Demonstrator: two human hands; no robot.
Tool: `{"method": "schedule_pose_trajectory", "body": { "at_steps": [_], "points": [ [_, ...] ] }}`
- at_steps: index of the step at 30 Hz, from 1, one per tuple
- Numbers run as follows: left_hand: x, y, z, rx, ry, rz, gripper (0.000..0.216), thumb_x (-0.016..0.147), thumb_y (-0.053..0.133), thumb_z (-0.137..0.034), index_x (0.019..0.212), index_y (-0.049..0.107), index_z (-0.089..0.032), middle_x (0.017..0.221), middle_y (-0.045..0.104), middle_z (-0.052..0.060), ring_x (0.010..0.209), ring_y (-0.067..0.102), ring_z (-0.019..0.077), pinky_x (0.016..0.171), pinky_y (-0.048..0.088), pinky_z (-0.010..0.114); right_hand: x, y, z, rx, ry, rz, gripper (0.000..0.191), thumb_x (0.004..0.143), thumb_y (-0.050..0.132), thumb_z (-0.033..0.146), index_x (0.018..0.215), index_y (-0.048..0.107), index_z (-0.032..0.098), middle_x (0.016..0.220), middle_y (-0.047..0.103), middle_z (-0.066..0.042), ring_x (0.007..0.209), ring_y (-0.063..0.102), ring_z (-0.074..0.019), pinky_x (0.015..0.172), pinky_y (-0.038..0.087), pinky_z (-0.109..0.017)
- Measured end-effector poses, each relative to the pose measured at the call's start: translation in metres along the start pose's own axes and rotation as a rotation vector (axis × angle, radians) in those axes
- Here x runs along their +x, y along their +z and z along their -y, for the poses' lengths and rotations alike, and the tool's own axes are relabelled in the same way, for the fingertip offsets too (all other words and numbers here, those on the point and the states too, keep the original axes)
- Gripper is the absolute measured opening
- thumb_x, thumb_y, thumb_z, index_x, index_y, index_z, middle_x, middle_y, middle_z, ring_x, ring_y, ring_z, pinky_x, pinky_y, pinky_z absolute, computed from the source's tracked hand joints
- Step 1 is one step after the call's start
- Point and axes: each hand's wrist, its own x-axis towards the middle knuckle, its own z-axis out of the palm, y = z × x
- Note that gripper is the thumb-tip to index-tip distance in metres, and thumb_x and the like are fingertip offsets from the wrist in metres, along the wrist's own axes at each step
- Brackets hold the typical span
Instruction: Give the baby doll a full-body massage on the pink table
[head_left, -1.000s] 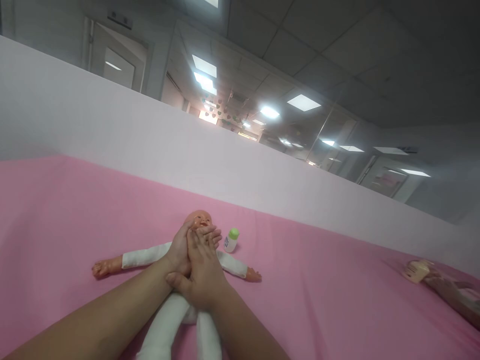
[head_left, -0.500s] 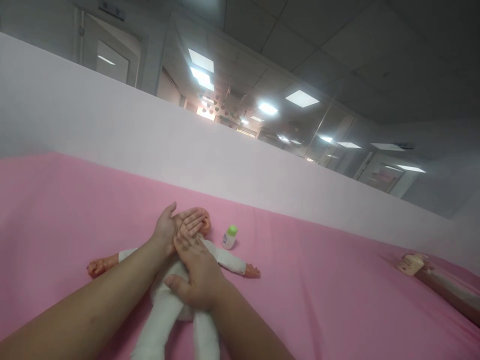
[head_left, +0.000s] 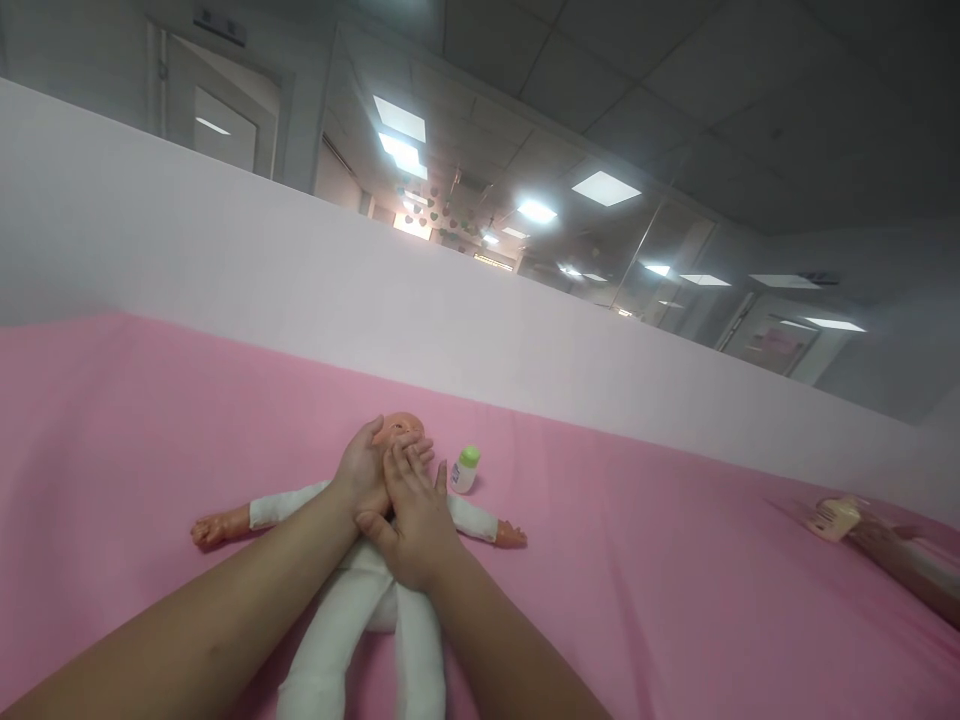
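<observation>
A baby doll point(head_left: 313, 640) in a white cloth body lies on its back, head away from me and arms spread. Over its chest and the lower part of its face, my left hand point(head_left: 365, 476) is turned palm up with fingers stretched out. My right hand point(head_left: 420, 528) lies across the left palm, palm down, its fingers straight. The two hands touch each other and hold no object that I can see. They hide the doll's chest and part of its head. Just right of the doll's head stands a small clear bottle point(head_left: 463, 478) with a green cap.
A pink sheet point(head_left: 675, 580) covers the surface. Behind it rises a low white wall point(head_left: 300, 290), with windows and ceiling lights beyond. At the far right, a cream-coloured object point(head_left: 834, 519) lies by an arm-like shape point(head_left: 911, 575), too blurred to identify.
My right hand has slid forward across the left palm, its thumb side and fingers shifting. Both hands now sit slightly further right, and more of the doll's forehead shows.
</observation>
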Motion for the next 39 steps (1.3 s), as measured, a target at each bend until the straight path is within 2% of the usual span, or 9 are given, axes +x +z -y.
{"method": "schedule_pose_trajectory", "body": {
  "at_steps": [6,9,12,15,18,21,27,32,39],
  "points": [
    [0.011,-0.012,-0.008,0.156,0.199,-0.144,0.036,0.089,0.058,-0.038,0.101,0.071,-0.007,0.1,0.075,0.018,0.087,0.073,0.0224,0.077,0.059,0.03,0.0,0.007,0.003,0.09,-0.096,-0.127,0.051,0.095,0.056,0.035,0.144,0.054,0.019,0.141,0.062,-0.013,0.138,0.05,-0.0282,0.122,0.027,-0.05],
    [0.016,-0.024,0.0,0.261,0.291,-0.183,0.022,0.08,0.065,-0.029,0.09,0.072,-0.011,0.091,0.075,0.013,0.082,0.072,0.0199,0.078,0.057,0.028,-0.001,0.013,0.001,0.195,-0.196,-0.2,0.027,0.09,0.057,0.025,0.114,0.07,0.019,0.114,0.074,-0.008,0.109,0.066,-0.0224,0.102,0.048,-0.036],
    [0.016,-0.042,0.008,0.548,0.437,-0.188,0.017,0.077,0.063,-0.031,0.079,0.07,-0.015,0.081,0.074,0.009,0.076,0.07,0.0205,0.072,0.054,0.03,-0.005,0.021,-0.004,0.307,-0.2,-0.301,0.021,0.094,0.05,0.025,0.093,0.07,0.022,0.095,0.075,-0.005,0.09,0.069,-0.0194,0.086,0.053,-0.032],
    [0.009,-0.058,0.013,1.019,0.619,-0.16,0.025,0.084,0.056,-0.039,0.077,0.068,-0.018,0.076,0.07,0.005,0.075,0.066,0.0222,0.071,0.051,0.034,-0.013,0.027,-0.013,0.376,-0.175,-0.424,0.027,0.097,0.045,0.028,0.092,0.071,0.022,0.094,0.075,-0.006,0.091,0.069,-0.0197,0.087,0.053,-0.033],
    [-0.003,-0.068,0.019,1.367,0.771,-0.122,0.023,0.087,0.05,-0.035,0.086,0.068,-0.021,0.089,0.071,0.006,0.089,0.065,0.0251,0.084,0.05,0.039,-0.025,0.025,-0.019,0.397,-0.221,-0.399,0.027,0.097,0.047,0.031,0.099,0.072,0.021,0.1,0.076,-0.008,0.101,0.069,-0.0209,0.095,0.052,-0.035],
    [-0.014,-0.075,0.019,1.468,0.844,-0.089,0.024,0.087,0.046,-0.027,0.096,0.067,-0.02,0.102,0.07,0.009,0.101,0.063,0.0268,0.094,0.048,0.042,-0.035,0.017,-0.02,0.362,-0.293,-0.273,0.03,0.094,0.053,0.035,0.112,0.072,0.02,0.113,0.075,-0.01,0.111,0.068,-0.0223,0.108,0.046,-0.04],
    [-0.014,-0.093,0.003,1.438,0.704,-0.118,0.021,0.084,0.059,-0.033,0.099,0.07,-0.024,0.11,0.07,0.01,0.112,0.06,0.0341,0.107,0.041,0.049,-0.05,-0.001,0.005,0.316,-0.371,0.025,0.046,0.094,0.055,0.049,0.132,0.064,0.026,0.127,0.072,-0.005,0.131,0.059,-0.0209,0.122,0.028,-0.04],
    [-0.007,-0.096,-0.001,1.233,0.602,-0.131,0.022,0.076,0.065,-0.022,0.096,0.074,-0.027,0.107,0.072,0.008,0.116,0.059,0.0345,0.118,0.033,0.047,-0.066,-0.012,0.037,0.232,-0.472,0.267,0.078,0.086,0.067,0.063,0.153,0.044,0.029,0.158,0.043,-0.007,0.149,0.037,-0.0265,0.127,0.015,-0.045],
    [-0.004,-0.102,0.002,1.332,0.598,-0.154,0.026,0.083,0.058,-0.02,0.101,0.075,-0.026,0.108,0.073,0.007,0.115,0.062,0.0305,0.114,0.038,0.045,-0.049,-0.018,0.003,0.112,-0.182,0.32,0.068,0.094,0.057,0.063,0.154,0.04,0.036,0.164,0.029,-0.006,0.155,0.019,-0.0329,0.123,0.0,-0.064]
  ]
}}
